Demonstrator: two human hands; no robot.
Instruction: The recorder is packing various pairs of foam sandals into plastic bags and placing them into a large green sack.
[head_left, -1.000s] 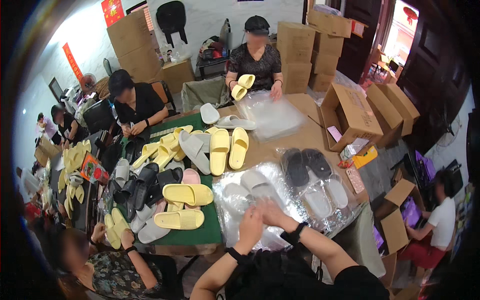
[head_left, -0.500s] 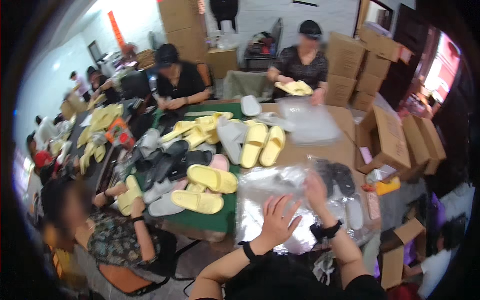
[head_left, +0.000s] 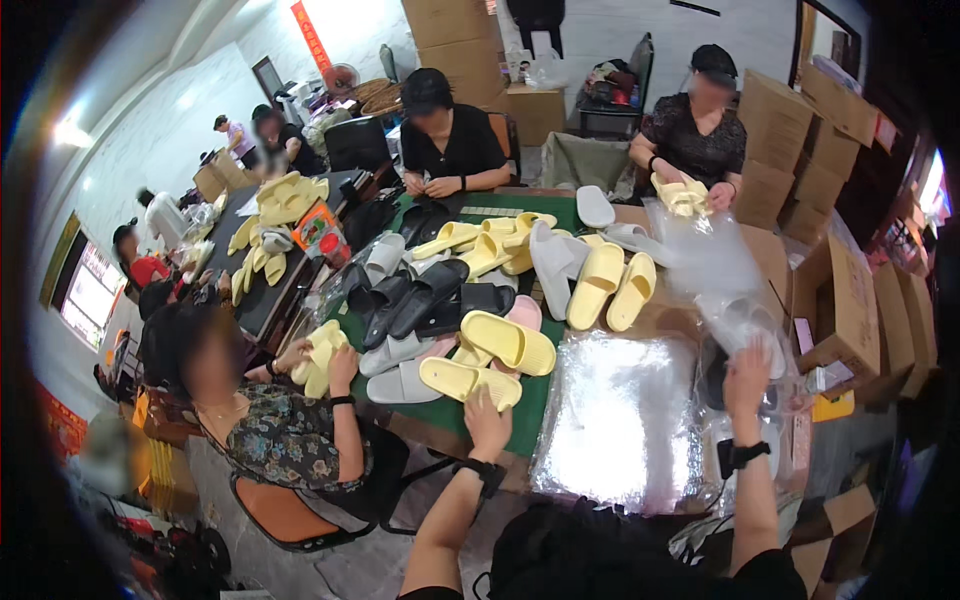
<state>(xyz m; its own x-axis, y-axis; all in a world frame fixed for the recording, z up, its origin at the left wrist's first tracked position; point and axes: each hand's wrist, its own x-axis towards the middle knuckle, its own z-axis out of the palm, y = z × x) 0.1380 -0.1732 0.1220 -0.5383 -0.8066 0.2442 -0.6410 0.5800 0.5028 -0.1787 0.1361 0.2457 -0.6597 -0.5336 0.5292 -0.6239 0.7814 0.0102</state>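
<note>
My left hand (head_left: 488,430) reaches to the near edge of the slipper pile. Its fingers are closed on the right end of a yellow slipper (head_left: 448,376), which lies against another yellow slipper (head_left: 512,342). At the table's right side my right hand (head_left: 748,378) is over clear plastic packaging (head_left: 735,318), its fingers smeared by motion, so its grip is unclear. Dark slippers show partly beneath the plastic there. Between my hands lies a stack of shiny clear plastic bags (head_left: 615,425).
Black, grey, pink and yellow slippers crowd the green table cover (head_left: 430,415). A yellow pair (head_left: 612,287) stands beyond the bags. Across the table a person (head_left: 690,140) holds a yellow slipper; another person (head_left: 300,420) at left does too. An open carton (head_left: 835,310) stands at right.
My left hand has moved from the plastic bags leftward to the yellow slipper. My right hand has moved right, off the bag stack. The view has shifted left.
</note>
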